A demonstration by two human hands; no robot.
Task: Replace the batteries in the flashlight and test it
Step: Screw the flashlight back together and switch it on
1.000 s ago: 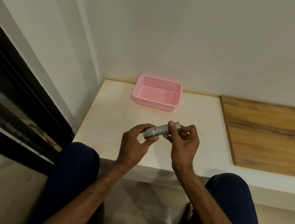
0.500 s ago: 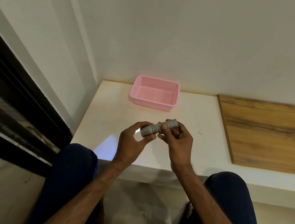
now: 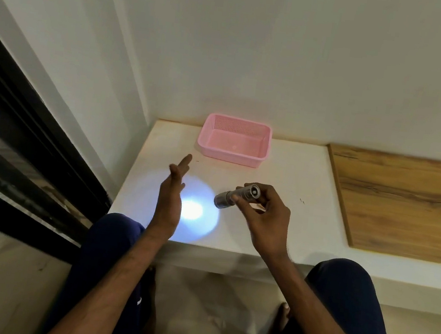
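flashlight one, lit, pinched in right hand grip, left hand spread flat, one pink basket

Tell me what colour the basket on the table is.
Pink, with perforated mesh walls; the basket shows clearly in the head view.

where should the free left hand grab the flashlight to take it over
Probably the head end of the flashlight, just behind the lens: it is the only bare stretch, since the right hand wraps the barrel up to the tail. Bring the left hand in from above, fingers across the round barrel, so the lit lens pointing left is not covered.
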